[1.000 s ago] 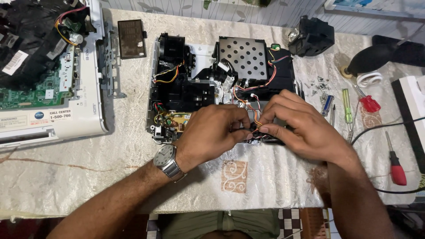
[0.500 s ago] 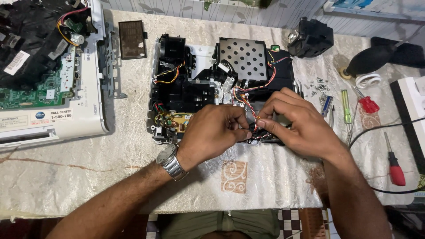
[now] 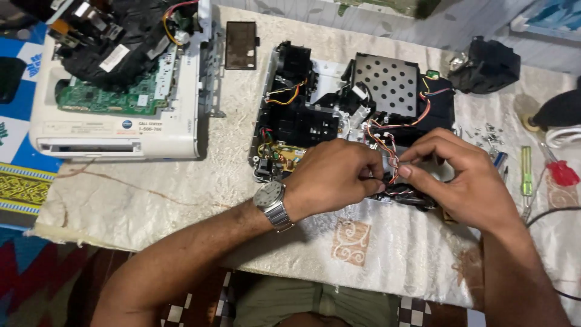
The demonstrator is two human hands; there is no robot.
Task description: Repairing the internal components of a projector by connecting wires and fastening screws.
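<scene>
Red-and-white wires (image 3: pixel 387 148) ran from the opened black device (image 3: pixel 339 115) on the table (image 3: pixel 200 175) toward you, pinched between both hands, your left hand (image 3: pixel 330 178) and right hand (image 3: pixel 463 178) meeting fingertip to fingertip at its near edge.
</scene>
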